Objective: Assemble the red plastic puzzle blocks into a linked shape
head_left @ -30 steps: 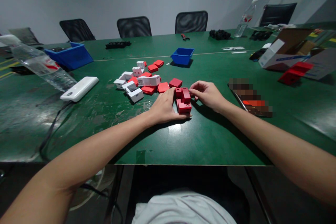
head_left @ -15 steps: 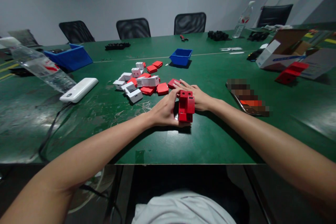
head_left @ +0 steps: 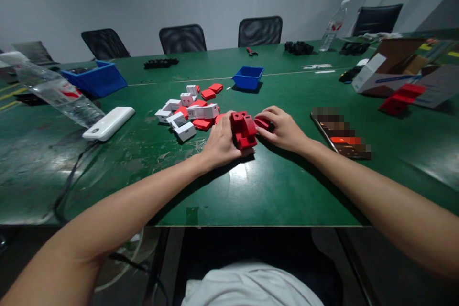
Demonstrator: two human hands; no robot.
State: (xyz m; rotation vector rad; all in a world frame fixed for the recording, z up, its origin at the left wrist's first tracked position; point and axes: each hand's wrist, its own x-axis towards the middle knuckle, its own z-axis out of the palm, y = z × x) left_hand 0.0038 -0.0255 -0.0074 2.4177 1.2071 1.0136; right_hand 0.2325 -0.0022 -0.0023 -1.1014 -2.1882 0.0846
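My left hand is closed around a red plastic block assembly and holds it just above the green table. My right hand is curled on a small flat red piece right beside the assembly. Just left of my hands lies a pile of red and white plastic parts.
A white power bank with a cable and a lying water bottle are at the left. Blue bins sit farther back. A phone lies right of my right hand, a cardboard box and red part beyond.
The red assembly was stood upright half a second ago and is now tilted back toward the pile. My right hand went behind it flat, then came back closed on a flat red piece.
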